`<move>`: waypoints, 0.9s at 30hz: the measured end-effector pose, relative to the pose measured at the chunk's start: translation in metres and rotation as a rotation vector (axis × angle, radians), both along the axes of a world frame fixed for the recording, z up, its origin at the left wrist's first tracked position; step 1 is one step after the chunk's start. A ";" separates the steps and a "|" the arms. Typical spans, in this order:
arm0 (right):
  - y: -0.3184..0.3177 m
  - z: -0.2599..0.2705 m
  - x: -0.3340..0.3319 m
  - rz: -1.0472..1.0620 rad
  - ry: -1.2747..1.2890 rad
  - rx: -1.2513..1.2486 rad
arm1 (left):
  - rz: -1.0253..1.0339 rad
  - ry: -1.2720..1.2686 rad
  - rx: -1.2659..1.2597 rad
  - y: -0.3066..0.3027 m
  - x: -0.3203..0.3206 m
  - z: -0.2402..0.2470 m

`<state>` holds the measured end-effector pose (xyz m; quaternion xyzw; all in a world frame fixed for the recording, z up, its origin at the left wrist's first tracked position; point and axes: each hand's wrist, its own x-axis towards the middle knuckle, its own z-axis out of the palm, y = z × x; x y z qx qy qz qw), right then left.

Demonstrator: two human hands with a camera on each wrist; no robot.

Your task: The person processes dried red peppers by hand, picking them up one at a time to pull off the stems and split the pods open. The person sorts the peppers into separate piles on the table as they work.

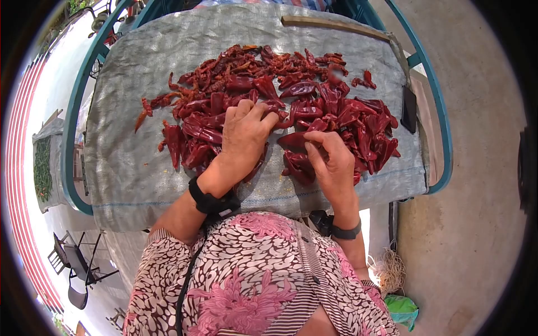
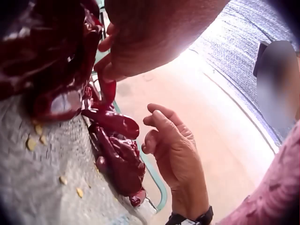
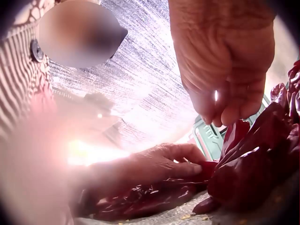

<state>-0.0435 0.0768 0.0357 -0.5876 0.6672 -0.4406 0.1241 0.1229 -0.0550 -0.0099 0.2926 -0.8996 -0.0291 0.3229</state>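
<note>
Dark red peppers (image 1: 204,131) lie heaped on a grey woven sheet. On the left side of the heap, the left hand (image 1: 244,137) pinches a curved red pepper (image 2: 108,91) between thumb and fingers. That same pepper's end shows red at the left fingertips in the right wrist view. The right hand (image 1: 335,165) hovers at the near edge of the right-hand peppers (image 1: 364,131), fingers loosely bent and no pepper between them in the left wrist view (image 2: 176,150). Its fingertips are just above a pepper (image 3: 236,133); whether they touch it is unclear.
Shrivelled, drier peppers (image 1: 224,70) lie along the back of the heap. A wooden strip (image 1: 336,27) rests at the sheet's far edge, a dark phone-like object (image 1: 409,109) at its right. A teal metal frame (image 1: 69,134) rises around the sheet. Pale seeds are scattered near the peppers.
</note>
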 end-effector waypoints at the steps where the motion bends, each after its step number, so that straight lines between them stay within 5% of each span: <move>1: 0.000 0.004 0.002 -0.018 -0.005 0.002 | -0.049 0.023 0.024 0.002 0.003 0.004; 5: -0.003 0.009 0.006 0.032 0.087 -0.050 | -0.292 0.209 0.330 0.017 0.012 0.026; 9: -0.001 0.002 0.004 0.099 0.143 -0.052 | -0.302 0.453 0.665 0.027 0.013 0.027; 12: -0.001 0.008 0.004 -0.013 0.068 -0.009 | -0.094 0.414 0.431 0.018 0.009 0.025; 16: -0.006 0.013 0.000 -0.213 -0.041 0.086 | 0.026 0.032 0.103 0.002 -0.005 0.007; 19: -0.009 0.008 -0.006 -0.252 0.105 0.008 | 0.015 0.026 -0.001 -0.005 -0.021 -0.006; 27: -0.005 0.000 -0.003 -0.187 0.039 -0.046 | -0.069 0.009 0.048 -0.008 -0.031 -0.005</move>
